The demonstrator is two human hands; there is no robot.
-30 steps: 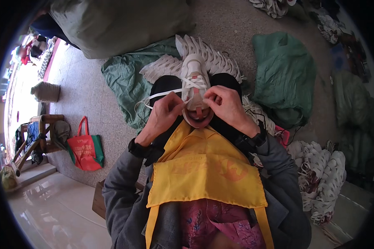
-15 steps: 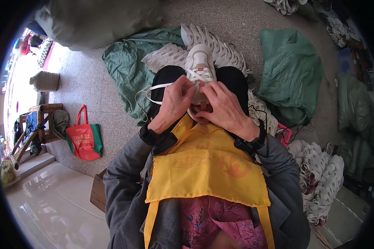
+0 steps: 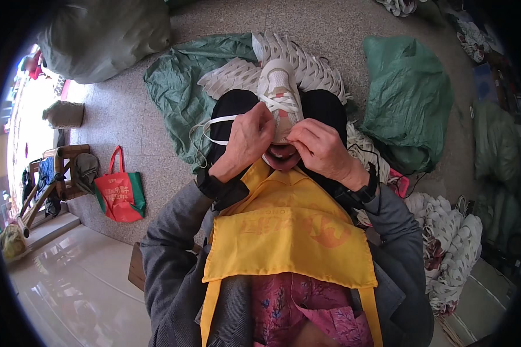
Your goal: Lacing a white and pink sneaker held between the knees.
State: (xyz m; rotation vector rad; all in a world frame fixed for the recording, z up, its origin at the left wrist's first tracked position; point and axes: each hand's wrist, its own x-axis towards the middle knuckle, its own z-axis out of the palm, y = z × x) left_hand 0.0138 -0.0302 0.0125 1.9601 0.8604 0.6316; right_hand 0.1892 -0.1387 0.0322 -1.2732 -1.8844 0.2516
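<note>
A white and beige sneaker (image 3: 279,77) with pinkish-red details is held between my knees, toe pointing away from me. White laces cross over its upper part, and a loose length of shoelace (image 3: 221,120) loops out to the left. My left hand (image 3: 249,137) is closed in a pinch at the left side of the lacing, with the loose lace running into it. On the opposite side, my right hand (image 3: 323,148) pinches at the eyelet edge beside the tongue; what its fingertips hold is hidden. The dark reddish shoe opening (image 3: 282,155) faces me.
Rows of white shoe uppers (image 3: 298,58) lie beyond my knees on a green sack (image 3: 176,87). Another green sack (image 3: 405,98) is at the right, and bundled uppers (image 3: 448,248) lie nearer me. A red-green bag (image 3: 120,194) sits left, by a wooden chair (image 3: 61,170).
My right hand has moved right and slightly down, away from the shoe's middle, uncovering more lacing and the shoe opening. My left hand stays nearly in place.
</note>
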